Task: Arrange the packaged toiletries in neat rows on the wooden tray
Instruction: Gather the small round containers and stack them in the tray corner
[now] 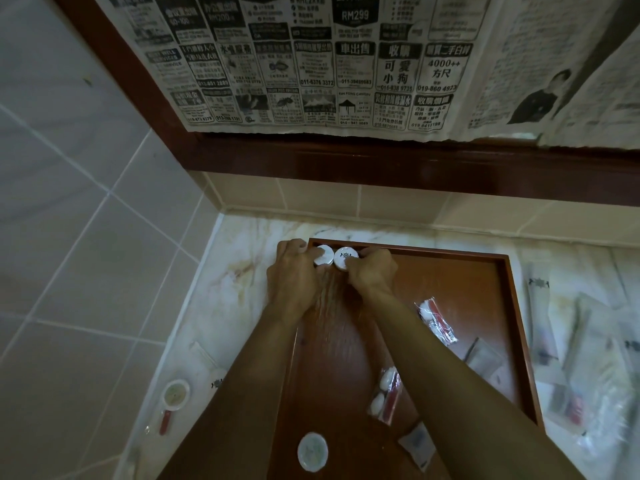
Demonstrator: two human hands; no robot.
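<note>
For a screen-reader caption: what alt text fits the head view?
Left hand and right hand each hold a round white packet in the wooden tray's far left corner, side by side. Other packets lie scattered on the tray and marble counter.

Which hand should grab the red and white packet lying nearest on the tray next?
Probably the right hand. The red and white packet lies on the wooden tray right of that forearm, while the left hand sits at the tray's far left corner.

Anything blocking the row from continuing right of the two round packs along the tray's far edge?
Nothing visible. Right of the round packs, the tray floor along the far rim is bare; only the right hand sits there. Sachets lie nearer.
</note>
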